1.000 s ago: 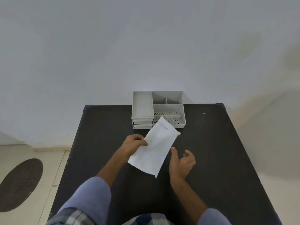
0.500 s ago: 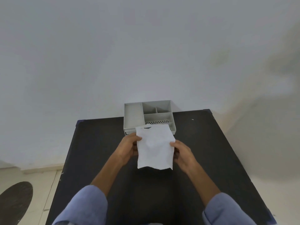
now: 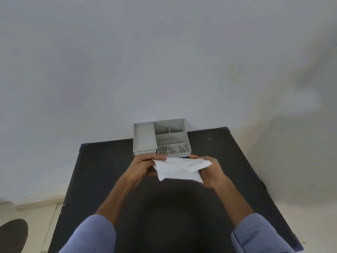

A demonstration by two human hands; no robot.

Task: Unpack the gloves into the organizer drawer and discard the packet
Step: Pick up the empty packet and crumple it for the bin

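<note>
A white paper packet [image 3: 179, 169] is held above the black table [image 3: 102, 170], turned almost flat with its upper edge facing away from me. My left hand [image 3: 142, 168] pinches its left top corner and my right hand [image 3: 209, 170] grips its right side. Just beyond the hands stands a grey organizer [image 3: 144, 137] with several open compartments and small drawers at its left front. No gloves are visible; the packet's contents are hidden.
The organizer sits at the table's far edge against a pale wall. Light floor tiles and a dark round mat [image 3: 12, 234] lie to the left of the table. Blue sleeves cover both my forearms near the bottom of the view.
My right hand has joined the left on the packet. The packet has turned from upright and slanted to nearly flat, and both hands have moved closer to the organizer.
</note>
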